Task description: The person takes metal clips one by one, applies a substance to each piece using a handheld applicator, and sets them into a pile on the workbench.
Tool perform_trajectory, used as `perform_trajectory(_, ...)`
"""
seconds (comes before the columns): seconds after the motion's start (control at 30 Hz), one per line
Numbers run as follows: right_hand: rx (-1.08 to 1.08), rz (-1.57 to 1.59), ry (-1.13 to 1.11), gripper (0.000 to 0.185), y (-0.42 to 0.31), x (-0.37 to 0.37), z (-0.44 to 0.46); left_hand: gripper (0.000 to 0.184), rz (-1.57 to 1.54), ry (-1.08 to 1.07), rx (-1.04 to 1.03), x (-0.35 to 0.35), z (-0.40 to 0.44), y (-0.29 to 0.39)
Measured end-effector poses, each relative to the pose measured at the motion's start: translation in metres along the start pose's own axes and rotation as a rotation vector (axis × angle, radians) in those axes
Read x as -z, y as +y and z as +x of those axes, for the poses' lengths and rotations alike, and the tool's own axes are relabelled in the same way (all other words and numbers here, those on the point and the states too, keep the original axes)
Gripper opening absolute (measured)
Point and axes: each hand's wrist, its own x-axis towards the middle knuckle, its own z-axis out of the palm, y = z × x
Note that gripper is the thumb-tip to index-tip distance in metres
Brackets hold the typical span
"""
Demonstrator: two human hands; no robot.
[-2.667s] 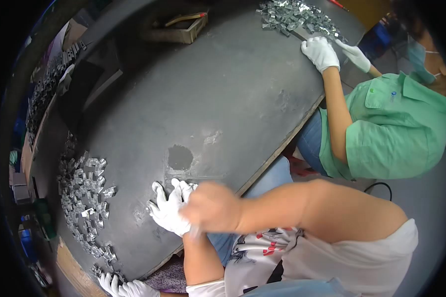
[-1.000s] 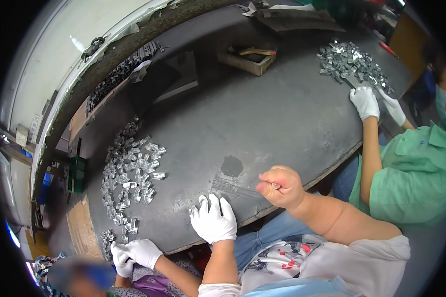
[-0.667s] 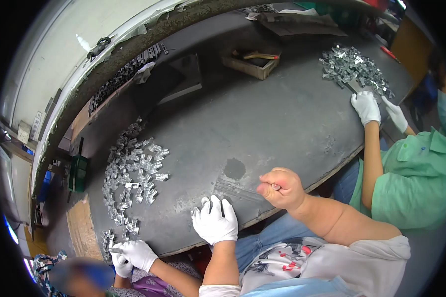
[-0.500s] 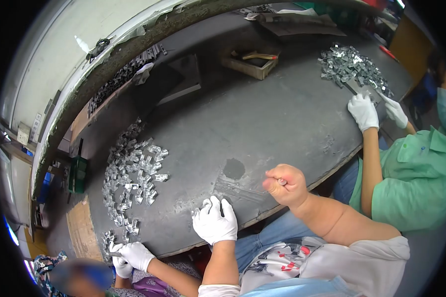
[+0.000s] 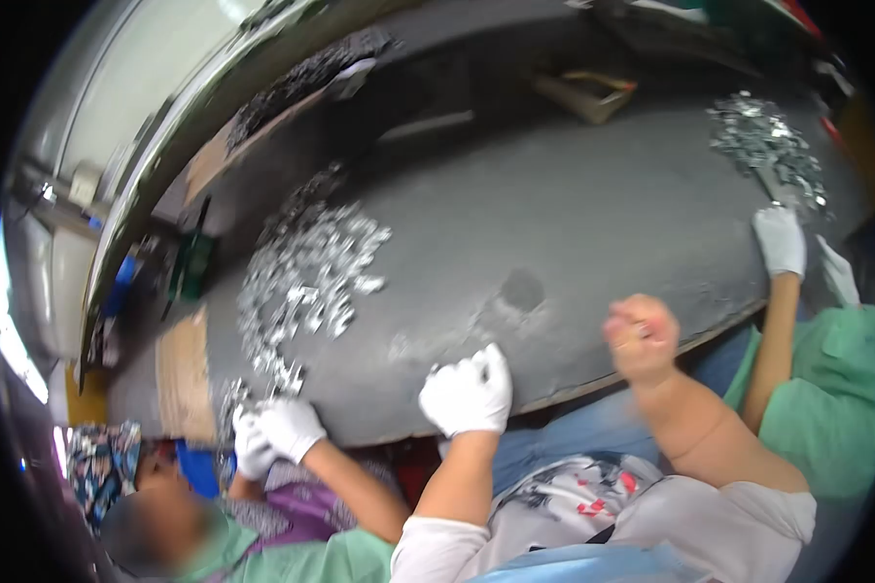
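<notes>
My left hand (image 5: 467,392), in a white glove, rests at the table's near edge with its fingers curled in; a small dark bit shows by the fingertips, too blurred to name. Bare and raised over the near edge to the right, my right hand (image 5: 642,337) is closed in a fist around something small, mostly hidden by the fingers. Between and beyond both hands lies a dark round patch (image 5: 522,290) on the grey table (image 5: 564,204). Shiny metal pieces (image 5: 316,272) are heaped to the left of my left hand.
At the left, a co-worker's gloved hands (image 5: 287,428) are beside the near end of the heap. Another co-worker's gloved hand (image 5: 780,241) is by a second metal heap (image 5: 763,136) at the right. A tray (image 5: 585,97) stands at the back; cardboard (image 5: 187,374) lies far left.
The view has swung, so the table's contents sit further right and, on the left, higher. My left hand's fingers, spread earlier, are now curled in. My right hand has moved away from my left and stays closed.
</notes>
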Motion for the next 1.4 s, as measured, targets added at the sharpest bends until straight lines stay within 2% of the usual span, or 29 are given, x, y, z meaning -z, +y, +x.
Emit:
perform_trajectory(0.1, 0.005, 0.135, -0.013, 0.017, 0.006, 0.004, 0.000, 0.030, -0.072, 0.054, 0.009, -0.005, -0.001, -0.003)
perform_trajectory(0.3, 0.001, 0.132, 0.010, 0.019, 0.009, 0.008, -0.001, 0.032, -0.035, 0.021, 0.068, -0.003, 0.001, 0.001)
perform_trajectory(0.7, 0.140, -0.070, -0.068, 0.024, -0.001, 0.003, 0.001, 0.029, -0.036, 0.097, -0.009, -0.005, 0.001, -0.002)
perform_trajectory(1.1, 0.071, -0.058, -0.074, 0.023, -0.002, 0.004, 0.000, 0.030, -0.037, 0.103, -0.010, -0.001, 0.003, 0.000)
perform_trajectory(1.4, 0.096, -0.064, -0.068, 0.023, -0.001, 0.004, -0.001, 0.030, -0.006, 0.071, 0.014, 0.000, 0.003, 0.001)
